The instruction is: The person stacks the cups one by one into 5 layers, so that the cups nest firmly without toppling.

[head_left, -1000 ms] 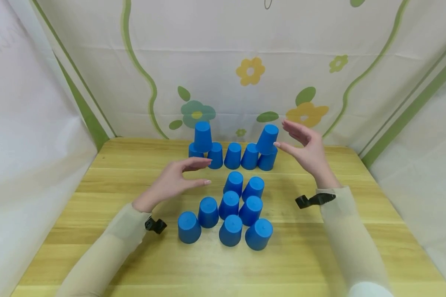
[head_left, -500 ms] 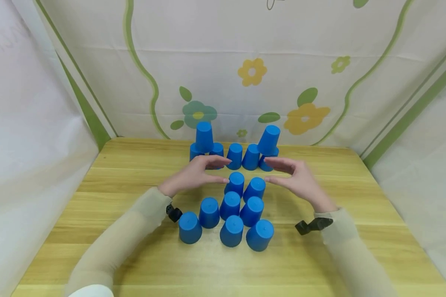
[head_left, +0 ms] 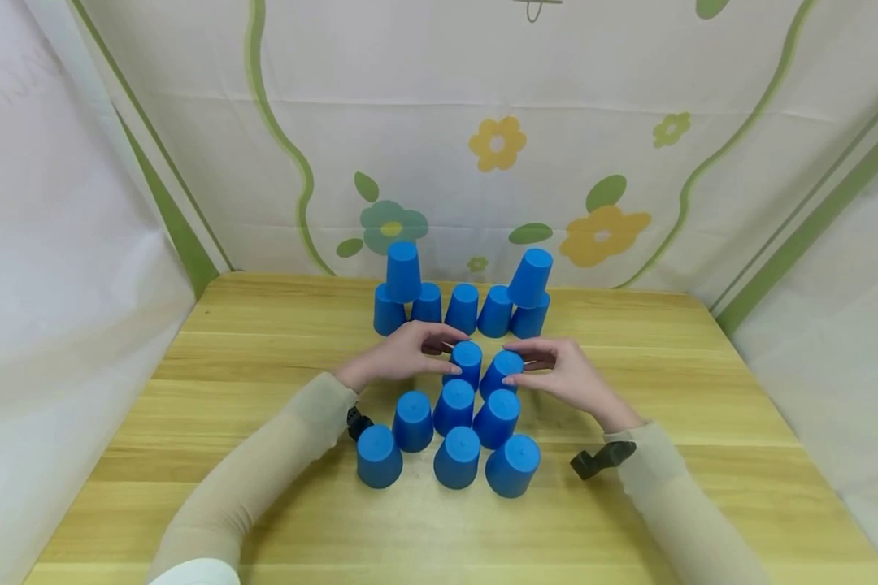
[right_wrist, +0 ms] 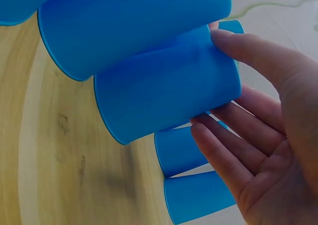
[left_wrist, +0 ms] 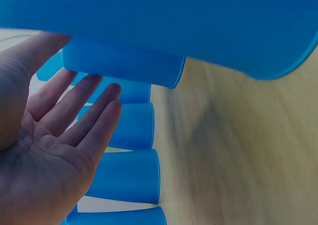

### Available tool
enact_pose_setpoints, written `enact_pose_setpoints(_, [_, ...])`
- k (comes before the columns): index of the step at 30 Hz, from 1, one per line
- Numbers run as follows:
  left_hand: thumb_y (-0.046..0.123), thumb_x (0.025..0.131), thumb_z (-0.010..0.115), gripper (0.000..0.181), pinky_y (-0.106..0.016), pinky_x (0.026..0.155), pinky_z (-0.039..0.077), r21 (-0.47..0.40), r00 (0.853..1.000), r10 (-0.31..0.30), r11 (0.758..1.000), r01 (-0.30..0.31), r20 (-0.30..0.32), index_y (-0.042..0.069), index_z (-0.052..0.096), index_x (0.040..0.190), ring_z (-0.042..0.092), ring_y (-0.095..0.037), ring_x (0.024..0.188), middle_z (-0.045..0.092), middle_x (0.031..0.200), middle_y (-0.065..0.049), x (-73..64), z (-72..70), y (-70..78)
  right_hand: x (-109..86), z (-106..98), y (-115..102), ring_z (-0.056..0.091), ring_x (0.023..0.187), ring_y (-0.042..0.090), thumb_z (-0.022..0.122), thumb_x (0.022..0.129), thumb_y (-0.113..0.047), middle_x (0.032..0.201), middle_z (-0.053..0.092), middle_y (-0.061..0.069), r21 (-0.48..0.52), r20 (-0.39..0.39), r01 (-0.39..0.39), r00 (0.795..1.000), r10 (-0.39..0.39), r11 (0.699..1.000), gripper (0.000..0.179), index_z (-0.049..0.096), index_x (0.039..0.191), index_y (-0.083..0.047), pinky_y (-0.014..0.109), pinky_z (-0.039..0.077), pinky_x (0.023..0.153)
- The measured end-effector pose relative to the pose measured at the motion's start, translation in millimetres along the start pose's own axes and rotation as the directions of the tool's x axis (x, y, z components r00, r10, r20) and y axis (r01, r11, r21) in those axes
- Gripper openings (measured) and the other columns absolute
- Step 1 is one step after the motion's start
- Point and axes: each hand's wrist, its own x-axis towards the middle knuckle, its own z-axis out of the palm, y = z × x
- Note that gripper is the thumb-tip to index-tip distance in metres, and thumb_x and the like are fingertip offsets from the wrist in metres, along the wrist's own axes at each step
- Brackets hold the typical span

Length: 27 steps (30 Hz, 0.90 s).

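Two upside-down blue cups stand side by side at the far end of a cluster on the table. My left hand (head_left: 406,351) holds the left one (head_left: 468,357) near its top, thumb on the near side and fingers behind. My right hand (head_left: 567,374) pinches the right-hand cup (head_left: 499,375) the same way. In the right wrist view, thumb and fingers (right_wrist: 218,150) lie on opposite sides of that cup (right_wrist: 164,81). The left wrist view has the fingertips (left_wrist: 112,93) against the held cup (left_wrist: 124,61), with a nearer cup hiding the thumb's tip.
Nearer me, several more upturned cups (head_left: 456,459) stand on the wooden table (head_left: 300,520). Behind the hands is a row of cups (head_left: 462,309), with one cup (head_left: 403,272) stacked at its left end and a tilted-looking cup (head_left: 530,278) at its right. A patterned cloth (head_left: 410,138) hangs behind.
My right hand has come down and toward me from beside the upper right cup to the front cluster. My left hand has moved right. Both now hold the cluster's far cups.
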Motion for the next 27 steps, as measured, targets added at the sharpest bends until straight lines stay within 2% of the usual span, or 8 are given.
enact_pose_setpoints(9, [0.025,0.091,0.080,0.051,-0.038,0.100,0.052,0.022,0.999,0.044,0.999,-0.044,-0.008,0.011,0.064,0.137,0.064,-0.017,0.117,0.067,0.128,0.001,0.7,4.5,1.3,1.5,6,0,0.070,0.105,0.022,0.086,0.086,-0.028,0.119,0.071,0.002,0.019,0.001,0.007,1.000,-0.007,1.000,0.047,0.070,0.128,-0.013,0.037,0.057,0.089])
enact_pose_setpoints(15, [0.028,0.089,0.083,0.045,-0.035,0.099,0.052,0.077,0.996,0.039,0.996,-0.033,-0.075,0.015,0.068,0.130,0.064,-0.011,0.113,0.069,0.122,0.006,0.3,3.0,3.1,1.9,7,2,0.070,0.105,0.023,0.086,0.086,-0.024,0.119,0.071,0.003,0.027,-0.005,0.016,1.000,-0.016,1.000,0.046,0.070,0.127,-0.012,0.045,0.057,0.091])
enact_pose_setpoints(20, [0.031,0.088,0.083,0.046,-0.038,0.099,0.052,0.099,0.988,0.039,0.995,-0.025,-0.149,0.016,0.069,0.130,0.065,-0.013,0.112,0.070,0.121,0.005,-3.3,-5.9,8.4,1.9,7,2,0.070,0.106,0.026,0.086,0.085,-0.022,0.119,0.071,0.006,0.035,-0.003,0.024,1.000,-0.024,0.999,0.047,0.070,0.127,-0.009,0.048,0.056,0.092])
enact_pose_setpoints(24, [0.030,0.087,0.084,0.049,-0.046,0.097,0.053,0.091,0.979,0.070,0.994,-0.053,-0.190,0.013,0.069,0.131,0.066,-0.016,0.110,0.071,0.120,0.001,-5.9,-16.6,12.6,1.4,6,2,0.070,0.105,0.025,0.087,0.085,-0.021,0.119,0.071,0.006,0.034,-0.007,0.019,1.000,-0.019,0.999,0.047,0.070,0.127,-0.010,0.045,0.056,0.092])
enact_pose_setpoints(27, [0.027,0.087,0.084,0.049,-0.048,0.095,0.054,0.088,0.975,0.095,0.993,-0.079,-0.203,0.010,0.069,0.131,0.067,-0.016,0.107,0.071,0.118,-0.001,-7.6,-24.2,15.1,0.9,6,3,0.070,0.105,0.024,0.086,0.085,-0.022,0.118,0.071,0.005,0.034,-0.008,0.016,1.000,-0.016,0.999,0.047,0.070,0.127,-0.010,0.042,0.057,0.092])
